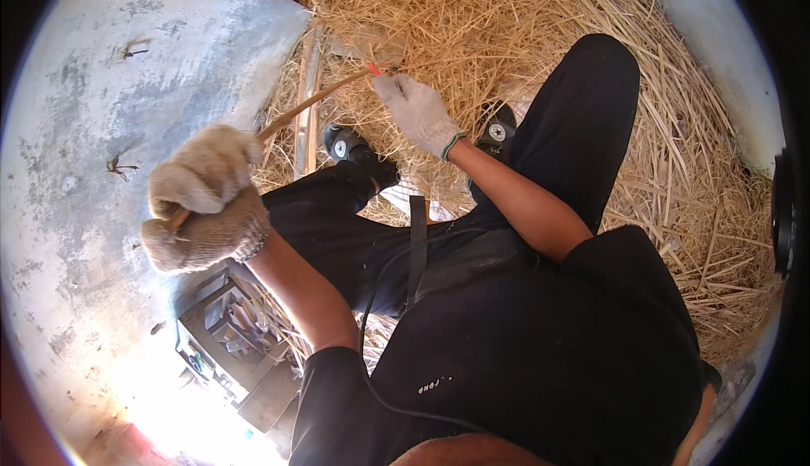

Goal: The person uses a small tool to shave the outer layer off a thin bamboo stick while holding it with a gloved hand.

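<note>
My left hand (207, 200), in a worn knit glove, is closed around the near end of a long thin wooden stick (308, 103). The stick runs up and right to the straw pile (506, 35). My right hand (419, 111), also gloved, grips the far end of the stick, where a small orange tip (374, 69) shows. Both hands are stretched out in front of my legs, which are in black trousers. My black shoes (348, 145) stand on the straw.
A grey concrete wall (110, 103) curves along the left. A wooden slat (305, 103) stands at the straw's left edge. A small box-like frame (228, 331) with tools sits on the floor at lower left. A black cable hangs over my shirt.
</note>
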Motion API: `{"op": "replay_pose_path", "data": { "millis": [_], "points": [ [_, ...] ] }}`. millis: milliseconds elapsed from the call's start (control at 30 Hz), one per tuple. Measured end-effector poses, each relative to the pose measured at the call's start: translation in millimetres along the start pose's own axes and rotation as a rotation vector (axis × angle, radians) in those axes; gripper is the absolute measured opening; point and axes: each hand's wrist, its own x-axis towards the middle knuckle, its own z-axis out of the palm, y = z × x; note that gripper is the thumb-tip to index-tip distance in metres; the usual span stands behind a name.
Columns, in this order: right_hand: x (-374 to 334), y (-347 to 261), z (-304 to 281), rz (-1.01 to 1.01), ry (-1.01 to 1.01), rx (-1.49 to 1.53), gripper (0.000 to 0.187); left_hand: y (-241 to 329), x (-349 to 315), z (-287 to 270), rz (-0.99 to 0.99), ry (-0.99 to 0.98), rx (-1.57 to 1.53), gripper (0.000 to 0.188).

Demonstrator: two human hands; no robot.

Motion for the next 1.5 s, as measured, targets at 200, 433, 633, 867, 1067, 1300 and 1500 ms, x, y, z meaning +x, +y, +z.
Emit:
{"op": "replay_pose_path", "data": {
  "millis": [200, 433, 633, 867, 1067, 1300, 1500],
  "points": [
    [0, 9, 21, -0.188, 0.052, -0.221, 0.044, -2, -4, -15, 0.034, 0.125, 0.016, 0.052],
    [5, 20, 34, -0.238, 0.036, -0.258, 0.046, -5, -9, 22, 0.041, 0.123, 0.086, 0.051],
    [25, 45, 32, -0.232, 0.131, -0.399, 0.043, -6, 2, 8, -0.002, -0.045, -0.003, 0.052],
    [-14, -6, 18, -0.356, 0.078, -0.185, 0.047, -4, -6, 9, 0.007, -0.106, -0.008, 0.052],
    [-9, -17, 22, -0.349, 0.016, -0.279, 0.049, 1, -7, 4, -0.017, -0.085, -0.003, 0.052],
    [18, 101, 17, -0.175, -0.016, -0.452, 0.057, -2, -4, 2, 0.0, -0.223, -0.053, 0.053],
    [0, 0, 0, -0.122, 0.13, -0.409, 0.058, -2, -7, -2, 0.029, 0.017, -0.054, 0.052]
  ]
}}
